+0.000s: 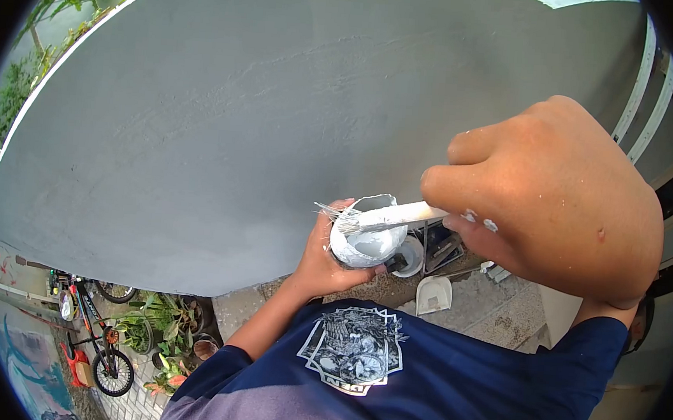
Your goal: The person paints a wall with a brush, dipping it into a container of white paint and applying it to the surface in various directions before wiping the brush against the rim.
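Note:
My left hand (319,257) is wrapped round a small paint cup (366,256), its rim and walls coated in white paint. In my right hand (548,201) is a paintbrush (405,214), gripped by its pale handle, with white flecks of paint on the fingers. The brush lies across the mouth of the cup, and its splayed, paint-covered bristles point left over the rim near my left fingers. Just beyond both hands rises a broad grey wall (224,140) with rough, streaky patches on its surface.
Below stand a white bucket (409,256) and a white dustpan (433,295) on the paved ground. A bicycle (101,334) and potted plants (161,322) are at the lower left. White metal rails (647,91) run down the right side.

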The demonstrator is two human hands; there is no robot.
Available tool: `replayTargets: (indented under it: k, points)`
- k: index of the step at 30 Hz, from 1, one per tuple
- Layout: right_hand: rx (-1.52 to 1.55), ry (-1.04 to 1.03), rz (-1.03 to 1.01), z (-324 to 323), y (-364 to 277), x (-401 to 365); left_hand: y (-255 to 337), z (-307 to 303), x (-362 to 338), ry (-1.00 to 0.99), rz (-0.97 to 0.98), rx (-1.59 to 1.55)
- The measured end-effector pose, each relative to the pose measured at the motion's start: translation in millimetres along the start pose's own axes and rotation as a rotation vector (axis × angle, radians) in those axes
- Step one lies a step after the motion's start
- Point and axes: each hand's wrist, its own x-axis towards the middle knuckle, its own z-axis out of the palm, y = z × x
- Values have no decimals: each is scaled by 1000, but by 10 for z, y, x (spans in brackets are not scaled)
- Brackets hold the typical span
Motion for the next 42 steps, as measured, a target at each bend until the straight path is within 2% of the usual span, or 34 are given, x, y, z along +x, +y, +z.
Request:
replayTargets:
  k: [3, 5, 8, 11, 14, 16, 24, 26, 33, 35, 39, 41, 42]
  points:
    - [17, 54, 7, -2, 12, -27, -14, -5, 13, -13, 34, 60]
    - [9, 0, 29, -32, 5, -38, 10, 7, 26, -25, 48, 96]
    - [144, -79, 1, -122, 116, -20, 3, 31, 28, 15, 2, -68]
    - [157, -84, -6, -7, 187, -82, -74, -11, 33, -55, 78, 108]
    - [286, -101, -11, 101, 260, -115, 6, 34, 20, -29, -16, -73]
    - [255, -157, 21, 110, 282, -135, 27, 45, 15, 60, 36, -72]
    - [186, -289, 28, 37, 253, -52, -5, 58, 28, 33, 77, -47]
    - [49, -408, -24, -5, 216, 10, -14, 74, 32, 25, 104, -35]
    - [-40, -291, -20, -32, -25, 163, 79, 79, 46, -21, 59, 2]
    - [68, -448, -145, 121, 123, 195, 89, 79, 57, -20, 81, 44]
    - [97, -480, -154, 187, 62, 257, 40, 74, 20, -18, 118, 65]
    - [141, -352, -220, 173, 24, 274, 14, 59, -10, -21, 96, 52]
    - [143, -353, -221, 180, 9, 296, 19, 46, -23, -29, 70, 49]
